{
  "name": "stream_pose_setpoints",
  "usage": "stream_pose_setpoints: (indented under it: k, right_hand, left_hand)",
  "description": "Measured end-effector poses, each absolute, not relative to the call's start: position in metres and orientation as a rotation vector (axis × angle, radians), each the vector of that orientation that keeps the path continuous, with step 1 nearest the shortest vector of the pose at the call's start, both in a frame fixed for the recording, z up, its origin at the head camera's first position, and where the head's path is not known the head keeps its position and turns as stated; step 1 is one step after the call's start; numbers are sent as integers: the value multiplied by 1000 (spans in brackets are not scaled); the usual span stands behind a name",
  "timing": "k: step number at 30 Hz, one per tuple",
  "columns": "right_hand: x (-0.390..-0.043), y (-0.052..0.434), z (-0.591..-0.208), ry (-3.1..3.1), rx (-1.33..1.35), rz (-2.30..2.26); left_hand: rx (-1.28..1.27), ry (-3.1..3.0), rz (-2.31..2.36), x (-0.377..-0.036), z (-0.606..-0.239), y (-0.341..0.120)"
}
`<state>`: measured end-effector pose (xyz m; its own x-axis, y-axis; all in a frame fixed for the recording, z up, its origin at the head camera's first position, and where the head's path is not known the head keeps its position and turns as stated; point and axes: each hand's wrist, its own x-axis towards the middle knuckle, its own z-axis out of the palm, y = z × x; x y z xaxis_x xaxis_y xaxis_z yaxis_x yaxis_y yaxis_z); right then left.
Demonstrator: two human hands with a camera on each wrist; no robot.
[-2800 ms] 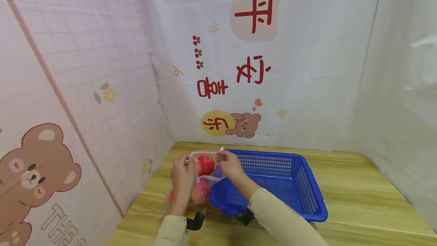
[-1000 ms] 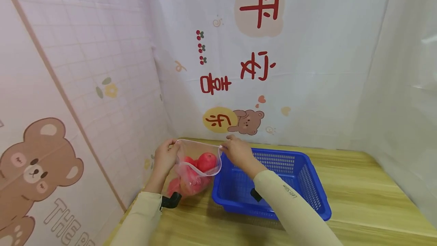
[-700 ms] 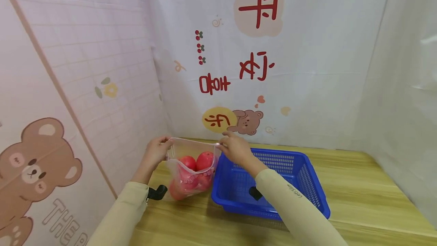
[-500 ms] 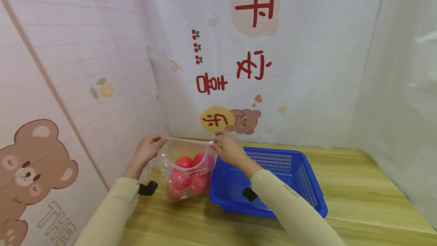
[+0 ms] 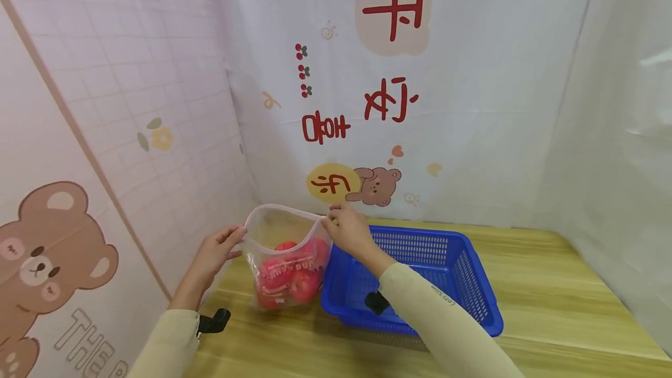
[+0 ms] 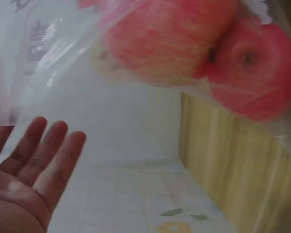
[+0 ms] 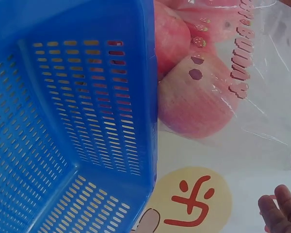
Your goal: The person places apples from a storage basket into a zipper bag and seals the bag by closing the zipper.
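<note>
A clear plastic bag [image 5: 278, 235] holding several red apples [image 5: 287, 280] stands on the wooden table, against the left end of a blue slotted basket [image 5: 475, 293]. My right hand [image 5: 343, 227] pinches the bag's rim on its right side and holds the mouth up. My left hand [image 5: 220, 248] is at the rim's left side with its fingers straight, the fingertips at the plastic. In the left wrist view the flat palm [image 6: 31, 167] lies under the bag and apples [image 6: 169, 39]. The right wrist view shows the basket wall [image 7: 87, 121] beside the bagged apples [image 7: 194, 97].
Printed cloth walls stand close behind and to the left of the bag. The basket holds nothing that I can see. Bare tabletop [image 5: 556, 308] stretches to the right of the basket and along the front edge.
Both hands pinched the bag's rim earlier. Now the left hand has let go and dropped lower with straight fingers, and the bag's mouth gapes wider while the right hand keeps its pinch.
</note>
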<state>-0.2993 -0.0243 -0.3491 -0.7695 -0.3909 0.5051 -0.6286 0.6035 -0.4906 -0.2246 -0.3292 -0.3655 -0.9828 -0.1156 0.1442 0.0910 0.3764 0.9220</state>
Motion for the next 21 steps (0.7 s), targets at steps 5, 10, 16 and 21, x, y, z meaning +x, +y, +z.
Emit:
stream_pose_setpoints:
  k: [5,10,16,21]
  right_hand:
    - [-301,-24,-349,-2520,802,997]
    - [-305,-19,-349,-2541,774,1064]
    - [-312,-10,-349,-2575,694,1146]
    - [-313,-4,-349,-2598,661,1266]
  left_hand:
    - [90,-2312,-1701,-224,-383,-329]
    - [145,-2230,-1675,-228,-386,-326]
    - [212,-2142,-1704,-240,-379,-328]
    - [311,-2066,-1828,-253,-376,-336]
